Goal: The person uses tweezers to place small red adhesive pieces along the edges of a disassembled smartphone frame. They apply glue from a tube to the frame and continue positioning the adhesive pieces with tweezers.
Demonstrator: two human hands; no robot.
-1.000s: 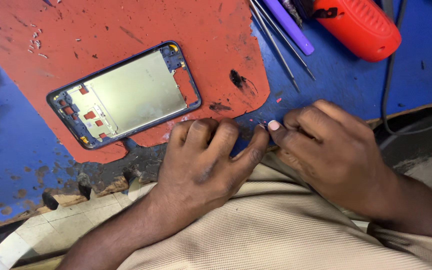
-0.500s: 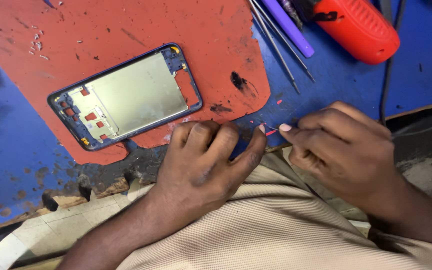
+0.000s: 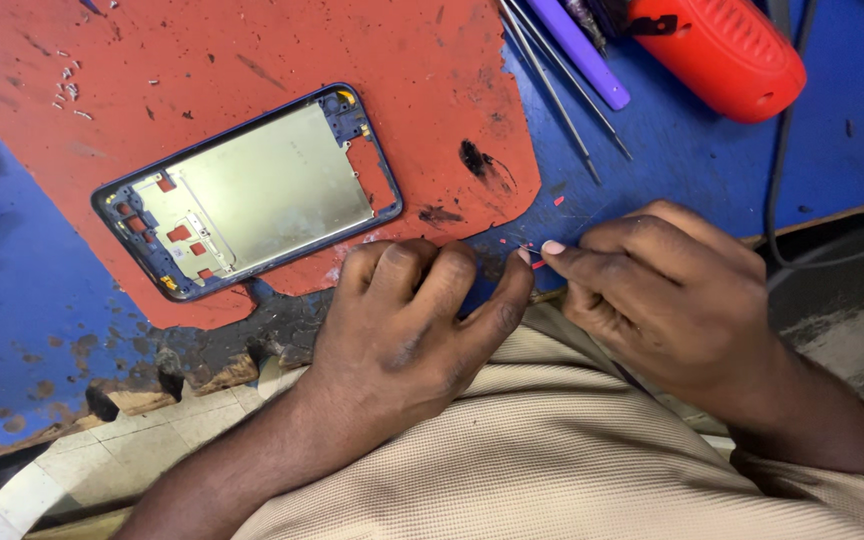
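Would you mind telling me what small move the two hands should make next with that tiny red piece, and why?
Probably lift the tiny red piece clear of the blue mat with a firmer pinch. The left hand and right hand meet fingertip to fingertip right at it, near the bench edge, while the phone frame lies untouched on the red mat.

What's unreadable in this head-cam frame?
- Tiny item between the left hand and right hand: too small, fingertips cover it.
- Red tool: cut off by the top edge.
- Phone frame: small parts too fine to identify.
- Thin metal tools: upper ends out of frame.
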